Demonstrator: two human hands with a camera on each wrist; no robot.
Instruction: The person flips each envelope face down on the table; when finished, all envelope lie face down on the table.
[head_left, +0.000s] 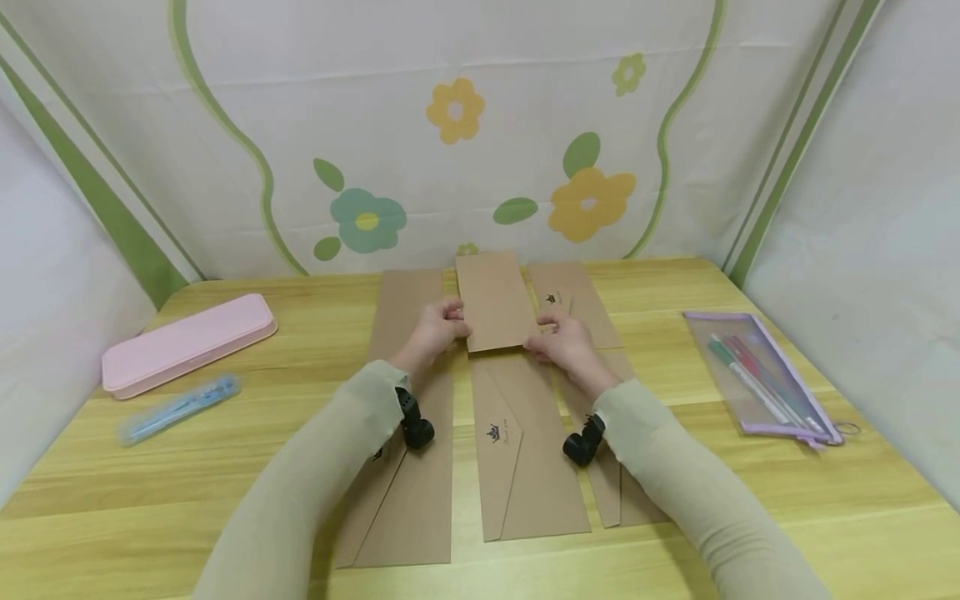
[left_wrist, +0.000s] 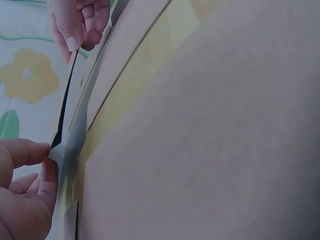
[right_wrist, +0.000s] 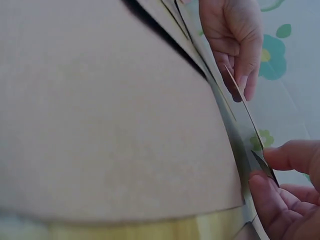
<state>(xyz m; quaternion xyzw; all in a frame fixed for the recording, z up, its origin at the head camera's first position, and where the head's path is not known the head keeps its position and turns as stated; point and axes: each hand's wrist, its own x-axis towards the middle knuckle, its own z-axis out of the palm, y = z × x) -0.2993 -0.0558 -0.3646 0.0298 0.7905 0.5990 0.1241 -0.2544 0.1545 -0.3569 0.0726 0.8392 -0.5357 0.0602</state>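
A brown paper envelope [head_left: 495, 300], plain side up, is held by both hands at the back middle of the table, its near edge slightly raised. My left hand [head_left: 437, 332] pinches its near left corner between thumb and fingers. At the near right corner, my right hand [head_left: 564, 343] pinches it too. Both wrist views show the envelope [left_wrist: 65, 105] nearly edge-on, with a dark narrow gap along its edge [right_wrist: 265, 165]. Just in front lies another brown envelope [head_left: 543, 475] with a pointed flap and a small black crown print.
More brown envelopes lie to the left [head_left: 420, 508] and right [head_left: 588, 312], partly under my forearms. A pink case [head_left: 191, 343] and a blue pen-like item in clear wrap [head_left: 180, 408] are at left. At right is a purple-edged mesh pouch [head_left: 757, 375] with pens. A flowered curtain [head_left: 480, 183] hangs behind.
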